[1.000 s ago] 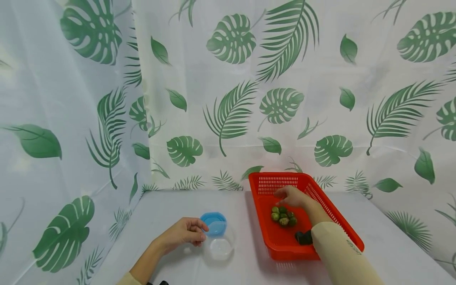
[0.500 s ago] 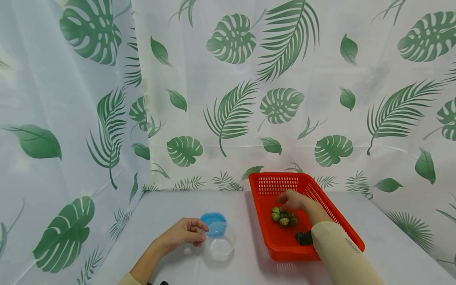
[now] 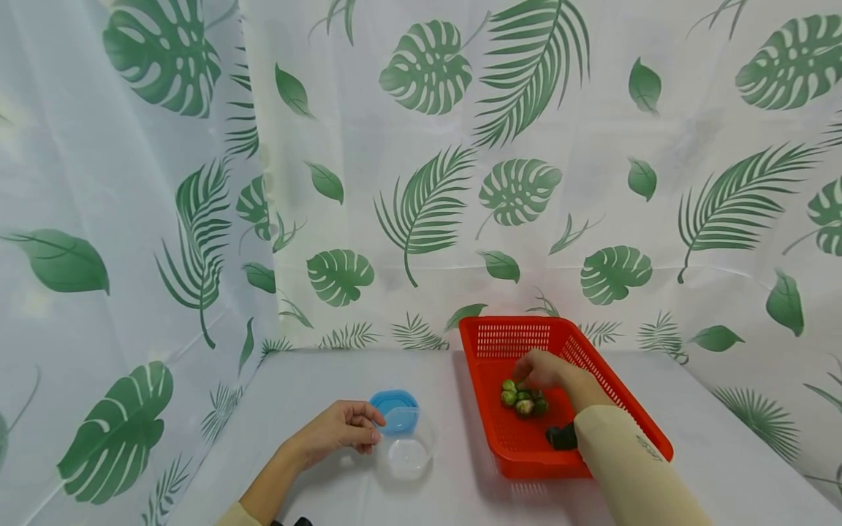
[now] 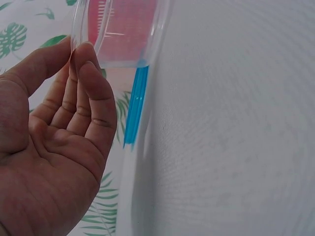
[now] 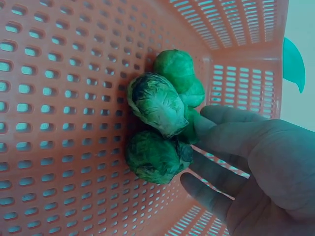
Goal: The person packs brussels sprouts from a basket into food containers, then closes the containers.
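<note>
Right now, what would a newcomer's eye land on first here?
Most likely the bright red basket on the right of the pale table, with green Brussels sprouts clustered inside and the right hand among them. Next, left of the basket, the left hand pinches a clear tub, with a blue lid just beyond it.

Sprouts (image 3: 524, 407) lie in the basket (image 3: 536, 467), right of the tub (image 3: 406, 456), with the lid (image 3: 393, 399) behind the tub.

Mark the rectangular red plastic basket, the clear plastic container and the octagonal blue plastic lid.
Red basket (image 3: 520, 437), head view: bare floor.
Clear container (image 3: 404, 456), head view: base.
Blue lid (image 4: 136, 105), left wrist view: side edge.
</note>
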{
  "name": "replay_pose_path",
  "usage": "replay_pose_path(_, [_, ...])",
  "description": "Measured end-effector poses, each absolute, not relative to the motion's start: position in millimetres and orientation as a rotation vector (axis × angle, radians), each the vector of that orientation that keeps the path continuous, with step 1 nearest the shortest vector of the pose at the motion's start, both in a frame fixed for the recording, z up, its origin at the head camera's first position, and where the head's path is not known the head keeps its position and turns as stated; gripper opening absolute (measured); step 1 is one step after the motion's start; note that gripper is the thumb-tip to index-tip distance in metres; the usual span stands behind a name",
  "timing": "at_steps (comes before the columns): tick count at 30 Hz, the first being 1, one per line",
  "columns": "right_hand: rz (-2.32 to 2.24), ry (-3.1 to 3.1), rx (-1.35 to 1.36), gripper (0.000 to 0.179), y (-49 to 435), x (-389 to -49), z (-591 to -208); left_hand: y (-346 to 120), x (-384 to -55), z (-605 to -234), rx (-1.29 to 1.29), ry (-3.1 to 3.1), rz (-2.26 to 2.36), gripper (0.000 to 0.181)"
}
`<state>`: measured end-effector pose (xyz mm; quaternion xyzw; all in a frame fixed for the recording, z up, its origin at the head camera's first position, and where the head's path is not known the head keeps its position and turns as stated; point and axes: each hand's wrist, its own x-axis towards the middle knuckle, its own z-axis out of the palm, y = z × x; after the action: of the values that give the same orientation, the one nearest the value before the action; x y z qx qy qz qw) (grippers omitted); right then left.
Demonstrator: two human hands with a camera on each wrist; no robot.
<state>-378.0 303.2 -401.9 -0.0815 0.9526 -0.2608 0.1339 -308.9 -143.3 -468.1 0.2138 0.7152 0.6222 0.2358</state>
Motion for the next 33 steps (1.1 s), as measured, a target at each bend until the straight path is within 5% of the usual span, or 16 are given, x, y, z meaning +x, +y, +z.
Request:
replay_pose_path(24, [-0.630,2.792,-0.277,0.023,303.5,-382.2,-402.5,-144.4,-309.9,-470.0,0.585,1.972,1.711,0.040])
replay_pose_path(33, [-0.747,2.836,-0.255,0.035,306.2,-390.0,-408.7,-143.2,-310.8,-471.2,0.583,1.979,1.705,0.040])
